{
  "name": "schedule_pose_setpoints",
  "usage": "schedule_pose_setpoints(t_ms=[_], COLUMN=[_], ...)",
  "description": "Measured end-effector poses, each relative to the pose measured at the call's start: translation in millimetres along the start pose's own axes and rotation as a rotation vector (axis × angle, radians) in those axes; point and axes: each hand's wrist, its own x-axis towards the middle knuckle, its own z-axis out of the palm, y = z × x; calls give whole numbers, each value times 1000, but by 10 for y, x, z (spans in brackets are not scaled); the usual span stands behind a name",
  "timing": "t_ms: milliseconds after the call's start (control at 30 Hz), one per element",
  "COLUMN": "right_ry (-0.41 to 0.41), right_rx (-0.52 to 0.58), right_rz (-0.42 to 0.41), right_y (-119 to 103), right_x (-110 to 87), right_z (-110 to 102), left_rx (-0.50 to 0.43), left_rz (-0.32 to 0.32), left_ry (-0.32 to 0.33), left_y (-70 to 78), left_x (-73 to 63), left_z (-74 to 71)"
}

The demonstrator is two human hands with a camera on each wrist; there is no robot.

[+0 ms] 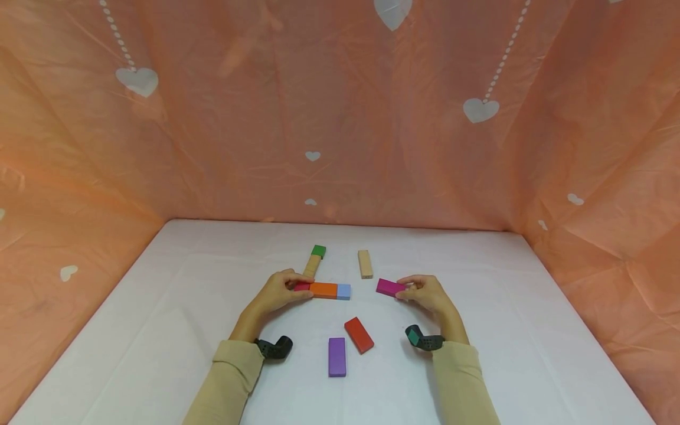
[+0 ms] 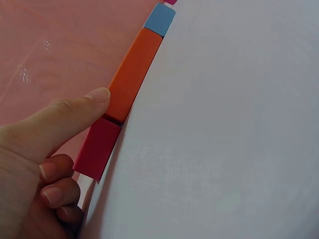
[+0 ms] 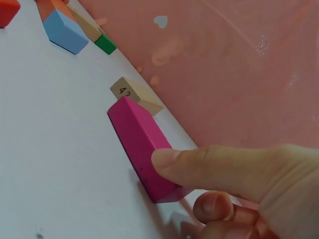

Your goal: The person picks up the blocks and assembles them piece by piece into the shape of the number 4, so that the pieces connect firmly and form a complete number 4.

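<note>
In the head view a row of blocks lies left of the middle: a crimson block (image 2: 97,149), an orange block (image 1: 324,290) and a light blue block (image 1: 343,291), end to end. My left hand (image 1: 280,291) pinches the row between thumb and fingers where orange meets crimson. The thumb tip lies on the orange block in the left wrist view. To the right, a magenta block (image 1: 388,287) is pinched at its right end by my right hand (image 1: 428,293). Its near end sits slightly raised, with a shadow below, in the right wrist view.
Behind the row, a plain wooden block (image 1: 312,266) touches a green block (image 1: 319,251). Another wooden block (image 1: 365,264), numbered on its end, lies farther right. Nearer me are a red block (image 1: 359,335) and a purple block (image 1: 337,357). An orange curtain (image 1: 340,118) borders the white table (image 1: 159,330).
</note>
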Motion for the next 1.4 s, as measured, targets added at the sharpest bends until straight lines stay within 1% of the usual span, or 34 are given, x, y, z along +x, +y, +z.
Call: schedule_pose_setpoints(t_ms=[467,767,967,1133,1400], right_ry=[-12,-17,-16,-9,-16], right_rx=[-10,-16,-19,-21,-22], right_rz=[-26,-15,-16,3,-16], right_y=[-23,-31,-40,-61,-76], right_x=[3,10,2,-2,-1], right_z=[31,46,70,102,125], left_rx=[1,16,11,5,0], left_rz=[-1,12,9,7,9], left_ry=[4,4,5,5,3], left_y=[8,6,2,-3,1], left_x=[12,8,3,1,-3], left_z=[0,7,8,9,3])
